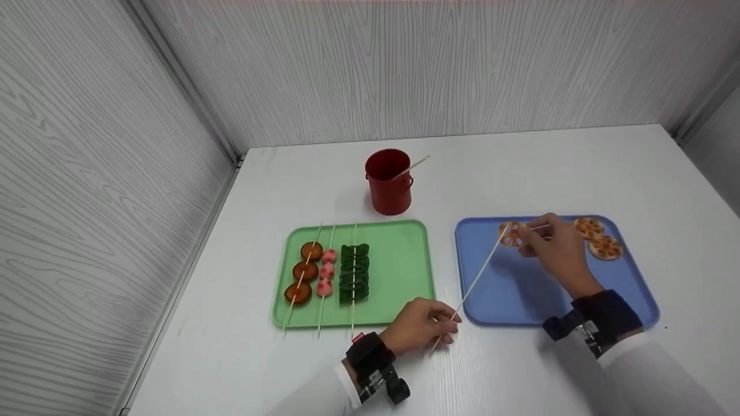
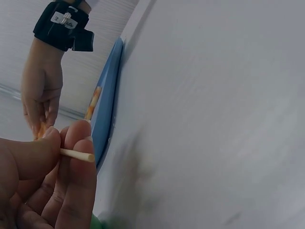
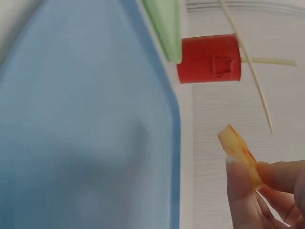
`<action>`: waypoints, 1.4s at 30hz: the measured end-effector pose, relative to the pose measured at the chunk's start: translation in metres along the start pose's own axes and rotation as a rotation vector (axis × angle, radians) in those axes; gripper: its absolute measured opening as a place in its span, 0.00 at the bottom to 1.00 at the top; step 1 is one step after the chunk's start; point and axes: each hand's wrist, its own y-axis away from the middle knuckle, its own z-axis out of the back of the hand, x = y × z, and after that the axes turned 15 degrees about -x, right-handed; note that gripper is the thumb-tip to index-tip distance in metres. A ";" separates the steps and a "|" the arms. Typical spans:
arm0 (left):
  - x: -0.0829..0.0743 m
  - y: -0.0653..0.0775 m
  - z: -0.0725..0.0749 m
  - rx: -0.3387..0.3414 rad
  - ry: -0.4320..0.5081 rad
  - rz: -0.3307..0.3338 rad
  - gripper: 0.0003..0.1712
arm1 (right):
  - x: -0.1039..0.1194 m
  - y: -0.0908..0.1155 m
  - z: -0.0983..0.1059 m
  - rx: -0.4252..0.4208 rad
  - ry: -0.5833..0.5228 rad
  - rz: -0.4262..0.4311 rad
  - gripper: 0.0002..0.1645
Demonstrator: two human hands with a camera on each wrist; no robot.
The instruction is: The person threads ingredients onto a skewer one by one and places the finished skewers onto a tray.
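My left hand [image 1: 421, 326] pinches a thin wooden skewer [image 1: 483, 271] near its lower end, between thumb and fingers. The skewer slants up and to the right, and its blunt end [image 2: 85, 155] pokes out past the fingers in the left wrist view. Over the blue tray [image 1: 497, 297], my right hand [image 1: 558, 251] pinches a toy lotus root slice [image 1: 511, 234] by its edge. From the head the skewer's tip overlaps this slice. The right wrist view shows the pointed tip [image 3: 268, 119] apart from the slice [image 3: 240, 152], which is seen edge-on.
Two more lotus root slices [image 1: 606, 247] lie at the blue tray's right side. A green tray [image 1: 402, 277] on the left carries three loaded skewers: brown rounds [image 1: 305, 271], pink pieces [image 1: 325, 288] and folded green leaves [image 1: 361, 277]. Behind stands a red bucket [image 1: 391, 193] with a stick [image 1: 417, 164] leaning in it.
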 end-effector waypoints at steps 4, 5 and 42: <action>0.001 0.002 0.000 -0.003 -0.004 -0.009 0.08 | 0.005 -0.001 0.002 -0.002 -0.280 -0.196 0.27; 0.001 0.002 0.000 -0.004 -0.009 -0.014 0.09 | 0.005 -0.001 0.002 -0.007 -0.352 -0.239 0.29; -0.002 0.003 0.004 -0.022 -0.012 -0.039 0.09 | 0.017 0.009 -0.013 -0.034 -0.598 -0.464 0.15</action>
